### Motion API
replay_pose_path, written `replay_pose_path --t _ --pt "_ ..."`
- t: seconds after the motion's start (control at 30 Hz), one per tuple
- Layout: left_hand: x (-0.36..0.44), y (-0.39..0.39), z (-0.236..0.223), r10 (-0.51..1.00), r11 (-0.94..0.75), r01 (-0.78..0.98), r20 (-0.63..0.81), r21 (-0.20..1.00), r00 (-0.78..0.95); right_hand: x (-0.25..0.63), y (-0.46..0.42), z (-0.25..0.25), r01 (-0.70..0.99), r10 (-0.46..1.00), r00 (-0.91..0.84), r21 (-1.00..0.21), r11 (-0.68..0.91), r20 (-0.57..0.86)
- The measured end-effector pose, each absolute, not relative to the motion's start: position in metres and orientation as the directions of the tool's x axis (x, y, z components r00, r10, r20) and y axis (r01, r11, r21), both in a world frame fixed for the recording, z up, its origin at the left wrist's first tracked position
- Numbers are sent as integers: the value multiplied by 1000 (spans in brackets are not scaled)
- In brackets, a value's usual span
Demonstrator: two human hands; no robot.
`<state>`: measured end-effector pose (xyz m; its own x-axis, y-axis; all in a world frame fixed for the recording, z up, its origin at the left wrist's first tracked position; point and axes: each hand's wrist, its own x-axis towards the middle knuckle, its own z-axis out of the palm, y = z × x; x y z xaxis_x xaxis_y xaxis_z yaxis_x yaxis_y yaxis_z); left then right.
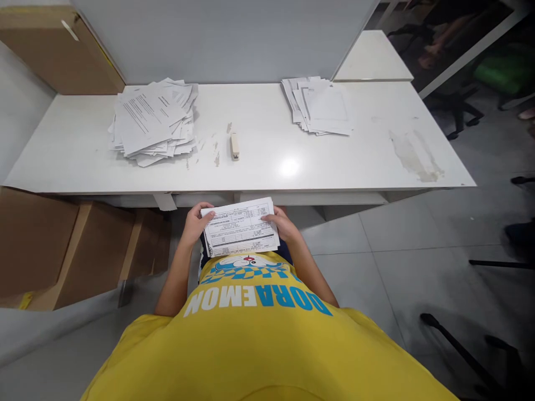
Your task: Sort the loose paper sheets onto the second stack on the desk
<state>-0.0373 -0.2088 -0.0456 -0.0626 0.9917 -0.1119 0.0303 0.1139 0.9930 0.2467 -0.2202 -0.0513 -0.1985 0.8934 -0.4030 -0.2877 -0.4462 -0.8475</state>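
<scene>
A stack of printed papers [240,229] is held over my lap, in front of the desk's near edge. My left hand [196,224] grips its left side, thumb on top and fingers beneath. On the opposite side my right hand [284,224] pinches the sheets the same way, its thumb lying on the print. The fingers under the papers are hidden. A cream stapler [234,146] lies on the desk beyond the papers, touched by neither hand.
On the white desk [259,175] a large untidy paper pile [152,120] sits at left, a smaller paper pile [320,106] at right. Cardboard boxes [96,245] stand below left. A grey partition [225,39] rises behind. Chair legs [460,351] show at lower right.
</scene>
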Motion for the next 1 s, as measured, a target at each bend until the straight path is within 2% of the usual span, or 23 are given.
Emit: replay_pose_path --t 0.13,0.3,0.47,0.6,0.8,0.87,0.93,1.0 --pt "-44 -209 -42 991 123 28 -122 992 -51 244 -240 -58 -334 904 -198 -842 -425 -378" --pt "-41 -210 -43 990 138 60 -136 989 -32 236 -260 -61 -329 875 -147 -812 -483 -461" --pt "-31 -199 -45 986 88 74 -76 993 -152 228 -262 -63 -359 902 -70 -833 -421 -426" --pt "-19 -175 -28 979 12 105 10 994 -203 244 -233 -57 -185 951 -48 -933 -308 -305" --pt "1 -106 -4 994 -24 205 46 978 -100 296 -156 -31 0 967 50 -969 -248 -248" --pt "9 -75 -3 993 -93 243 108 966 -49 307 -130 -22 52 971 76 -971 -232 -228" --pt "17 -47 -5 972 -218 377 233 900 6 312 -108 -15 78 970 78 -969 -237 -231" --pt "23 -26 -8 936 -333 525 341 783 84 312 -92 -10 77 964 75 -963 -259 -253"
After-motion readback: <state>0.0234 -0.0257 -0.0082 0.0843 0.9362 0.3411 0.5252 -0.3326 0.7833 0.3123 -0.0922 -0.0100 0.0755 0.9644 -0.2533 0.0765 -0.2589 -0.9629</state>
